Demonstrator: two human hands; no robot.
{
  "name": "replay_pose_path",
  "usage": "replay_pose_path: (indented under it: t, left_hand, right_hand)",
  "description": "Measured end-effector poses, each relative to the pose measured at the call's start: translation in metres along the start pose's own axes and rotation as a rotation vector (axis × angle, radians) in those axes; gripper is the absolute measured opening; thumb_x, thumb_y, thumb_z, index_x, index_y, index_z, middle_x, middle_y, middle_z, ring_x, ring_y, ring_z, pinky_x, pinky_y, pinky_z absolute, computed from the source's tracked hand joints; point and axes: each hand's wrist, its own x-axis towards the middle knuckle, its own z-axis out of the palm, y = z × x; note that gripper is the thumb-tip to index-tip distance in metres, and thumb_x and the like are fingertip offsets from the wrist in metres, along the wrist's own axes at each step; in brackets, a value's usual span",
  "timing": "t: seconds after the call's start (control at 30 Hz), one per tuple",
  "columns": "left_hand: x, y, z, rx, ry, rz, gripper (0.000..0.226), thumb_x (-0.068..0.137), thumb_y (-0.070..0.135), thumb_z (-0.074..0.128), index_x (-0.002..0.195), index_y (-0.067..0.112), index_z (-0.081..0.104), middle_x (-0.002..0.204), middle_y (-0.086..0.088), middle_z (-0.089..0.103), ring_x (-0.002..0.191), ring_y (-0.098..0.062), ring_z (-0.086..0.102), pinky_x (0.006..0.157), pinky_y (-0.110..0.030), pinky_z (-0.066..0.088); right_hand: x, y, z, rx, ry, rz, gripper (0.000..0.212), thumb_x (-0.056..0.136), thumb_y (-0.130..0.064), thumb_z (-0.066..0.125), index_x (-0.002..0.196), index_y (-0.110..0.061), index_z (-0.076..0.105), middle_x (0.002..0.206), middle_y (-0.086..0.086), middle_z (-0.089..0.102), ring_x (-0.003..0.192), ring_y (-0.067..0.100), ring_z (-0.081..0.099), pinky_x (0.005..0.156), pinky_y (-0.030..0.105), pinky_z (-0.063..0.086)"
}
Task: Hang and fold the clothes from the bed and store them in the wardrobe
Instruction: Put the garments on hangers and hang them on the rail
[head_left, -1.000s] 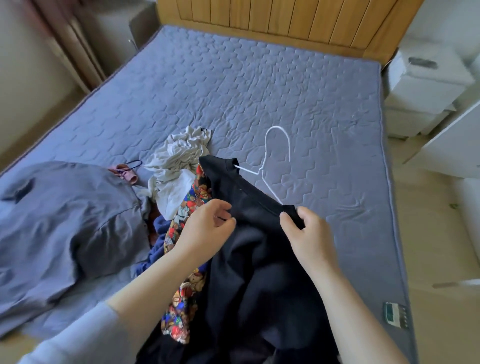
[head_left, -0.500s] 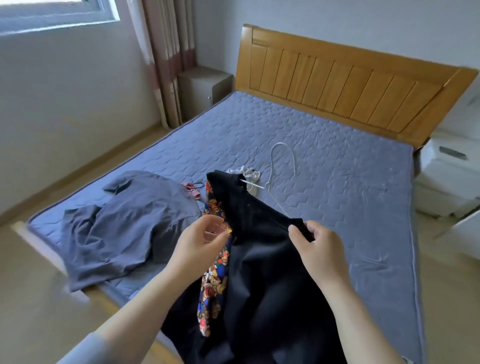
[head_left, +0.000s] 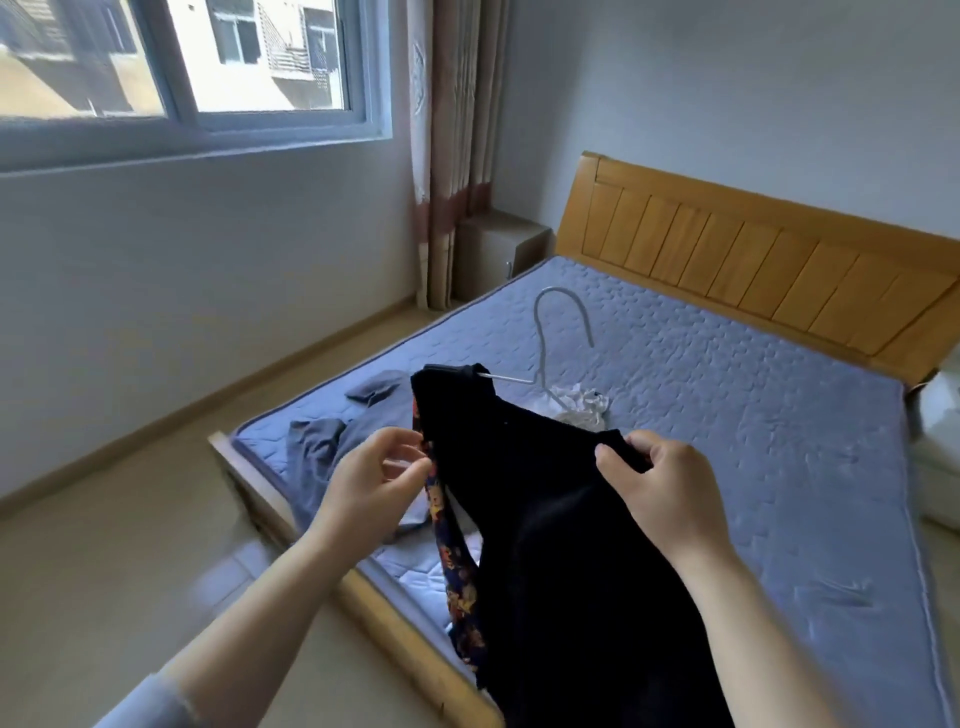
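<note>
The bed (head_left: 753, 467) carries the rest of the pile, and no wardrobe is in view, so each piece probably faces a carry across open floor. The black garment (head_left: 561, 545) is lifted clear of the mattress at the near corner and hangs down past the bed frame. It sits askew, with one top corner riding high on the hanger's arm and the other lower in the right hand. If that tilt grows, the fabric may slide off the wire.

The grey garment (head_left: 317, 441) lies spread on the mattress near the edge, apart from the lift and at little risk. The patterned garment (head_left: 457, 587) hangs as a strip along the black one's left edge, over the floor. If it is only caught up and not held, it can drop onto the floor.

The white wire hanger (head_left: 541, 353) has its hook in the air and no hand on it. Only the cloth bears it, so a shake could tip it out. The crumpled white garment (head_left: 582, 402) lies just behind on the mattress.

The right hand (head_left: 670, 488) grips the black garment's top edge, fingers curled over it. The left hand (head_left: 363, 488) pinches narrowly at the left edge. I cannot tell whether it also has the patterned strip.
</note>
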Motion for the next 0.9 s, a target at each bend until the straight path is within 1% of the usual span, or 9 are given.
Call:
replay_pose_path:
  t: [0.13,0.23,0.33,0.43,0.5,0.6,0.7,0.8,0.9]
  left_hand:
    - [-0.010,-0.003,-0.048,-0.017,0.072,0.021,0.020,0.086,0.024,0.068,0.095,0.041,0.061,0.087,0.026,0.067,0.076,0.003,0.064,0.062,-0.010,0.048]
    - [-0.011,-0.006,-0.077,-0.024,0.129,0.018,0.021,0.086,0.023,0.068,0.094,0.042,0.062,0.087,0.024,0.068,0.075,0.002,0.065,0.063,-0.007,0.047]
    - [-0.008,-0.010,-0.101,-0.042,0.182,0.001,0.021,0.086,0.018,0.068,0.093,0.037,0.063,0.085,0.023,0.068,0.071,0.004,0.064,0.062,-0.006,0.046]
    - [0.000,-0.014,-0.122,-0.038,0.238,-0.016,0.018,0.086,0.014,0.069,0.096,0.029,0.065,0.077,0.011,0.069,0.067,0.005,0.063,0.061,-0.006,0.046]
    - [0.009,-0.016,-0.133,-0.014,0.260,-0.025,0.017,0.086,0.011,0.068,0.100,0.022,0.066,0.080,0.007,0.069,0.066,0.006,0.062,0.060,-0.004,0.044]
    - [0.024,-0.024,-0.146,0.016,0.282,-0.042,0.018,0.086,0.010,0.067,0.101,0.019,0.066,0.083,0.005,0.069,0.068,0.004,0.063,0.060,-0.004,0.044]
    - [0.039,-0.036,-0.155,0.036,0.299,-0.065,0.018,0.086,0.012,0.067,0.100,0.023,0.065,0.084,0.006,0.070,0.071,0.004,0.064,0.060,-0.003,0.044]
    - [0.054,-0.053,-0.162,0.039,0.277,-0.096,0.018,0.086,0.013,0.067,0.099,0.025,0.065,0.084,0.008,0.069,0.070,0.005,0.063,0.060,-0.002,0.043]
    - [0.074,-0.071,-0.170,0.032,0.241,-0.106,0.018,0.086,0.013,0.068,0.097,0.026,0.065,0.082,0.008,0.069,0.070,0.005,0.063,0.060,-0.003,0.043]
  right_hand:
    - [-0.004,-0.052,0.012,0.018,-0.037,-0.058,0.033,0.080,-0.044,0.063,0.062,-0.019,0.052,0.047,-0.003,0.044,0.045,0.013,0.040,0.046,0.032,0.035]
    - [0.001,-0.084,0.023,0.040,-0.065,-0.094,0.037,0.081,-0.043,0.063,0.064,-0.012,0.051,0.048,-0.001,0.043,0.046,0.013,0.039,0.047,0.033,0.033]
    - [0.011,-0.108,0.038,0.055,-0.102,-0.118,0.040,0.082,-0.041,0.064,0.060,-0.010,0.050,0.047,-0.001,0.042,0.047,0.014,0.040,0.049,0.033,0.034]
    - [0.023,-0.124,0.059,0.103,-0.169,-0.146,0.041,0.081,-0.039,0.064,0.058,-0.010,0.046,0.046,-0.001,0.038,0.045,0.014,0.037,0.048,0.033,0.027]
    - [0.032,-0.129,0.074,0.112,-0.187,-0.166,0.042,0.081,-0.039,0.064,0.061,-0.008,0.045,0.048,0.002,0.037,0.046,0.015,0.037,0.048,0.032,0.026]
    - [0.047,-0.136,0.100,0.084,-0.180,-0.183,0.041,0.080,-0.041,0.065,0.065,-0.007,0.048,0.053,0.009,0.044,0.048,0.020,0.042,0.047,0.034,0.030]
    - [0.059,-0.139,0.126,0.077,-0.195,-0.171,0.041,0.078,-0.045,0.064,0.068,-0.007,0.050,0.053,0.007,0.045,0.050,0.021,0.045,0.049,0.038,0.040]
    - [0.067,-0.139,0.150,0.083,-0.200,-0.145,0.043,0.074,-0.049,0.060,0.067,-0.009,0.047,0.052,0.003,0.038,0.049,0.013,0.036,0.048,0.036,0.037]
    - [0.072,-0.141,0.169,0.067,-0.195,-0.105,0.042,0.075,-0.047,0.063,0.068,-0.008,0.049,0.053,0.005,0.043,0.048,0.013,0.040,0.048,0.034,0.037]
